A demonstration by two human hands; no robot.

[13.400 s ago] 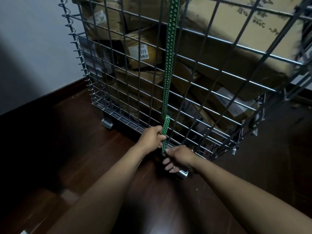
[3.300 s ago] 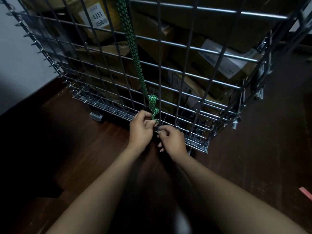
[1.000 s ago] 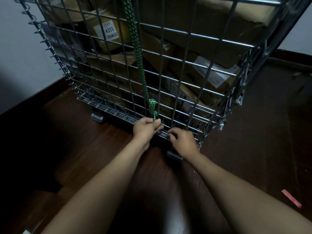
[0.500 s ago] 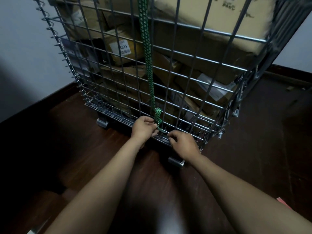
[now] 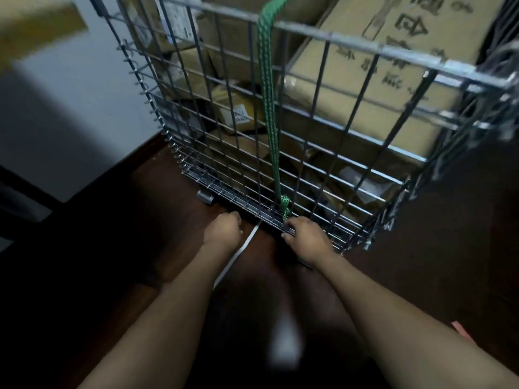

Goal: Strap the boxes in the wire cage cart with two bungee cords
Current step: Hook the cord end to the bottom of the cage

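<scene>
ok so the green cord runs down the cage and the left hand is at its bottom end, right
No: the head view shows the right hand at the bottom end of the green cord; the left hand is off to the side.

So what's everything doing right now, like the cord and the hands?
Cord: stretched down the cage front, fastened at the bottom.
Cage: upright, full.
Boxes: piled inside.
Left hand: curled, off the cord; any hold unclear.
Right hand: grips the cage's bottom wire.
</scene>
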